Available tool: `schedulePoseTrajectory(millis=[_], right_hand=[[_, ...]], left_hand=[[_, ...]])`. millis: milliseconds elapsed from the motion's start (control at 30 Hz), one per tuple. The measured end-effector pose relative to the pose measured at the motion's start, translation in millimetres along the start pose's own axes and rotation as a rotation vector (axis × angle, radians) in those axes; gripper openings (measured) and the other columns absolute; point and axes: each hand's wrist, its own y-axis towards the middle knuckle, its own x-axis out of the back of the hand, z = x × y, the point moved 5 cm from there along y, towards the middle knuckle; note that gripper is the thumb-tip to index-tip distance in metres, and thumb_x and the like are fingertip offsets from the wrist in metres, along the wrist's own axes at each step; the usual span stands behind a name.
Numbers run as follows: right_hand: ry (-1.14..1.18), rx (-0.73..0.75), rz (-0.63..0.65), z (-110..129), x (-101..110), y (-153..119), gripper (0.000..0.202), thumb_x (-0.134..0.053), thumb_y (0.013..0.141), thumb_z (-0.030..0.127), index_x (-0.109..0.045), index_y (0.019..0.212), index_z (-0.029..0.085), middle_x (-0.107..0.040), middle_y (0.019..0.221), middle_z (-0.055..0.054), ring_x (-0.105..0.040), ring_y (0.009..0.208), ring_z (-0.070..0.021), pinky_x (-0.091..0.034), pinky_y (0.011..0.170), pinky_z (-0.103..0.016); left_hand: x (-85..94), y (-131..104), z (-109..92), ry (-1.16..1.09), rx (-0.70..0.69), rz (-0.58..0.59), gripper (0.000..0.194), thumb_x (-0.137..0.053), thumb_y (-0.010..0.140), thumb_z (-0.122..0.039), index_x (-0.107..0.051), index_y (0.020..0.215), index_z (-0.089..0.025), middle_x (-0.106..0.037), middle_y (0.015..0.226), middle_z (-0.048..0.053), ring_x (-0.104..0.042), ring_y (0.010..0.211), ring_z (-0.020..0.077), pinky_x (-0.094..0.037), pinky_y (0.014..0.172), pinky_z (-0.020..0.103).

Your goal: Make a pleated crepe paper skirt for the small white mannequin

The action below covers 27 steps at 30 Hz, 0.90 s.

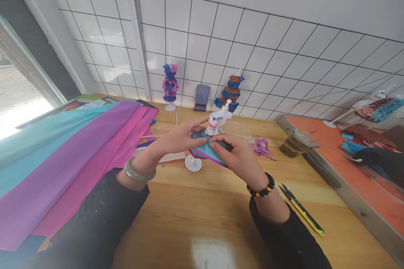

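Observation:
A small white dress form [220,118] tilts to the right in front of me, its round base [193,163] just over the tabletop or touching it; I cannot tell which. Its bodice carries pink and teal marks. Around its waist flares a teal skirt [203,150] with a purple-pink edge. My left hand [176,135] grips the skirt's left side near the waist, thumb on top and fingers partly hidden behind. With thumb and forefinger, my right hand [236,151] pinches the skirt at the front of the waist.
Teal, purple and pink sheets [78,164] cover the left side. Two dressed miniature forms [170,84] [231,90] and a phone [202,97] stand by the tiled wall. On the right are purple scraps [261,148], a drink cup [298,143], yellow thread snips [303,210] and an orange surface [353,176].

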Motion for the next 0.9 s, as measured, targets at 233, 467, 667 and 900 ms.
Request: schedulePoseTrajectory(millis=[233,467,667,900], right_hand=[[0.026,-0.03,-0.003,-1.9,-1.2,1.6,0.01,-0.058,0.083,0.029,-0.065,0.082,0.022,-0.068,0.082,-0.002,-0.059,0.072,-0.0167,-0.044,0.062,-0.028],[0.066,-0.046,-0.033,-7.1,-1.7,2.6,0.013,-0.06,0.082,0.034,-0.058,0.079,0.021,-0.064,0.076,-0.001,-0.056,0.067,-0.015,-0.043,0.06,-0.027],[0.051,-0.07,-0.029,-10.2,-2.3,2.8,0.012,-0.059,0.082,0.033,-0.058,0.08,0.021,-0.065,0.076,-0.001,-0.056,0.067,-0.015,-0.042,0.058,-0.027],[0.058,-0.085,-0.02,-12.5,-3.5,2.5,0.009,-0.058,0.082,0.03,-0.058,0.082,0.021,-0.065,0.077,-0.001,-0.056,0.066,-0.015,-0.042,0.057,-0.027]], left_hand=[[1.1,-3.7,-1.6,0.157,0.052,-0.02,0.073,-0.059,0.08,-0.022,-0.025,0.145,-0.03,-0.059,0.126,0.007,-0.057,0.113,0.0261,-0.051,0.08,0.032],[2.5,-5.9,2.9,0.163,0.066,-0.036,0.076,-0.06,0.079,-0.026,-0.024,0.145,-0.027,-0.056,0.13,0.009,-0.045,0.127,0.0292,-0.05,0.087,0.034],[0.9,-5.1,-0.5,0.144,0.009,-0.009,0.069,-0.057,0.083,-0.026,-0.027,0.144,-0.029,-0.061,0.12,0.007,-0.059,0.107,0.0246,-0.051,0.074,0.03],[-0.9,-2.9,-7.6,0.152,0.035,-0.056,0.069,-0.062,0.08,-0.038,-0.033,0.142,-0.026,-0.063,0.116,0.008,-0.059,0.105,0.0236,-0.048,0.084,0.034]])
